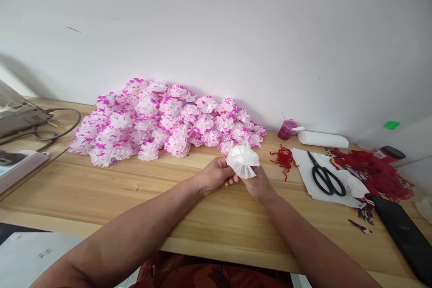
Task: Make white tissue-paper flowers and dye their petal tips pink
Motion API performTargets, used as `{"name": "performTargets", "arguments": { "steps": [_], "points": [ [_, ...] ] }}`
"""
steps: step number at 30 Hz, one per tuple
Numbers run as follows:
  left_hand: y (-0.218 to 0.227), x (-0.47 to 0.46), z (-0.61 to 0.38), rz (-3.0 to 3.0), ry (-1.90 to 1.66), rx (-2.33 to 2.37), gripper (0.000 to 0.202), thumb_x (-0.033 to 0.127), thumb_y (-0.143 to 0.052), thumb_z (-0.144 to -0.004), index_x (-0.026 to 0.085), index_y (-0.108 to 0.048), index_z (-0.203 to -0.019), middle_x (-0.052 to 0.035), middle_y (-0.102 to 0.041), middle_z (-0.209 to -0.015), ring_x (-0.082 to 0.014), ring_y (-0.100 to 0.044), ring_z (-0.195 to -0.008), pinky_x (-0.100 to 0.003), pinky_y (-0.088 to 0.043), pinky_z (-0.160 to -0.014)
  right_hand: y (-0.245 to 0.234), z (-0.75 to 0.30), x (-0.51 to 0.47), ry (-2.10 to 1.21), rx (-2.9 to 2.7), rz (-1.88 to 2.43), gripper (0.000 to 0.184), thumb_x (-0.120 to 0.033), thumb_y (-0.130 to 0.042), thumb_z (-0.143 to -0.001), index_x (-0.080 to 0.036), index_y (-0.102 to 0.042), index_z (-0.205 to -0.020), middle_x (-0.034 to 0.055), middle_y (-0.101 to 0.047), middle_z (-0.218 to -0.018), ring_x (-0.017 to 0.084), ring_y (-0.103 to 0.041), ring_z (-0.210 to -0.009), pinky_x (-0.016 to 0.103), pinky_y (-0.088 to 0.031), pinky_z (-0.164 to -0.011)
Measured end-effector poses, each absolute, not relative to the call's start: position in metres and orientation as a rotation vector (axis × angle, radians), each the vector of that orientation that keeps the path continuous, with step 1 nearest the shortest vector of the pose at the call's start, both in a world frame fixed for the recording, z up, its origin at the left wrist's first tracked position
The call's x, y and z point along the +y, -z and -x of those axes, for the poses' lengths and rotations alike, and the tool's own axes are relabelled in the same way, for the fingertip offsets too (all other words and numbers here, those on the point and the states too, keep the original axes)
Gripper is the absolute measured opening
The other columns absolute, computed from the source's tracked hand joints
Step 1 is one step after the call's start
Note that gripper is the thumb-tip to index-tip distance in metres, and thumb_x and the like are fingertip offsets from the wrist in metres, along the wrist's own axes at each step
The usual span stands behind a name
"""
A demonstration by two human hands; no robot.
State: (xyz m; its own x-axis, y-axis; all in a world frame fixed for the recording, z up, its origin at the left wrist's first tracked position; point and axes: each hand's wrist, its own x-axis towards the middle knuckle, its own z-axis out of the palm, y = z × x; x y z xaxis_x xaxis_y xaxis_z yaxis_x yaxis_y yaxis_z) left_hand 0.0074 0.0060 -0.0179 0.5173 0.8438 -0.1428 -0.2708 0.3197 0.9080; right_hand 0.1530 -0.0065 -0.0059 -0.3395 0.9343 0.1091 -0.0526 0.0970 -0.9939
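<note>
A white pleated paper flower is held up between my two hands over the wooden table. My left hand pinches its lower left side, fingers closed. On the other side, my right hand grips the base of the paper from below right, its fingers partly hidden behind the paper. Just beyond the hands lies a long heap of white paper flowers with magenta-tipped petals, leaning toward the wall.
Right of my hands are short red yarn pieces, a cup of magenta liquid, a white roll, black scissors on white paper, a red yarn pile and a black phone-like slab. A power strip and cables lie left.
</note>
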Motion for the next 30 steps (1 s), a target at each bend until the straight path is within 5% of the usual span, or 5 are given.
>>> {"name": "performTargets", "arguments": {
  "steps": [13, 17, 21, 26, 30],
  "points": [
    [0.019, 0.007, -0.007, -1.175, -0.742, 0.706, 0.048, 0.058, -0.077, -0.070, 0.012, -0.065, -0.073, -0.0043, -0.064, -0.072, -0.0079, -0.053, -0.056, -0.018, -0.038, -0.044, 0.005, -0.161, -0.009, -1.305, -1.332, 1.049, 0.036, -0.049, -0.079, -0.074, -0.021, -0.067, -0.095, -0.0040, -0.057, -0.056, 0.017, -0.057, -0.049, 0.032, -0.052, -0.049],
    [0.021, 0.007, -0.007, -1.264, -0.762, 0.730, 0.036, 0.047, -0.075, -0.076, 0.012, -0.067, -0.077, 0.0011, -0.056, -0.063, -0.0068, -0.046, -0.051, -0.020, -0.037, -0.047, 0.010, -0.163, -0.006, -1.345, -1.270, 0.984, 0.035, -0.050, -0.071, -0.084, -0.021, -0.069, -0.103, 0.0000, -0.065, -0.072, 0.016, -0.061, -0.059, 0.030, -0.053, -0.054],
    [0.019, 0.010, -0.006, -1.212, -0.957, 0.898, 0.018, 0.027, -0.073, -0.076, 0.013, -0.070, -0.087, 0.0013, -0.061, -0.068, -0.0076, -0.051, -0.056, -0.020, -0.040, -0.052, 0.015, -0.164, 0.000, -1.164, -1.286, 1.033, 0.036, -0.052, -0.066, -0.087, -0.020, -0.072, -0.102, 0.0062, -0.073, -0.098, 0.022, -0.067, -0.094, 0.035, -0.055, -0.083],
    [0.001, 0.008, -0.006, -0.770, -1.277, 0.801, 0.034, 0.006, -0.068, -0.067, 0.016, -0.066, -0.100, -0.0064, -0.069, -0.107, -0.0176, -0.068, -0.100, -0.022, -0.054, -0.070, 0.019, -0.164, 0.003, -1.092, -1.244, 1.101, 0.044, -0.055, -0.066, -0.087, -0.021, -0.070, -0.113, 0.0069, -0.073, -0.106, 0.024, -0.066, -0.103, 0.037, -0.053, -0.091],
    [-0.004, 0.001, -0.011, -0.575, -1.060, 0.581, 0.042, -0.002, -0.068, -0.065, 0.013, -0.066, -0.104, -0.0087, -0.071, -0.106, -0.0148, -0.070, -0.092, -0.025, -0.057, -0.080, 0.021, -0.162, 0.002, -1.134, -1.219, 1.083, 0.048, -0.056, -0.067, -0.086, -0.020, -0.066, -0.117, 0.0088, -0.071, -0.114, 0.024, -0.066, -0.105, 0.038, -0.053, -0.093]
  ]
}}
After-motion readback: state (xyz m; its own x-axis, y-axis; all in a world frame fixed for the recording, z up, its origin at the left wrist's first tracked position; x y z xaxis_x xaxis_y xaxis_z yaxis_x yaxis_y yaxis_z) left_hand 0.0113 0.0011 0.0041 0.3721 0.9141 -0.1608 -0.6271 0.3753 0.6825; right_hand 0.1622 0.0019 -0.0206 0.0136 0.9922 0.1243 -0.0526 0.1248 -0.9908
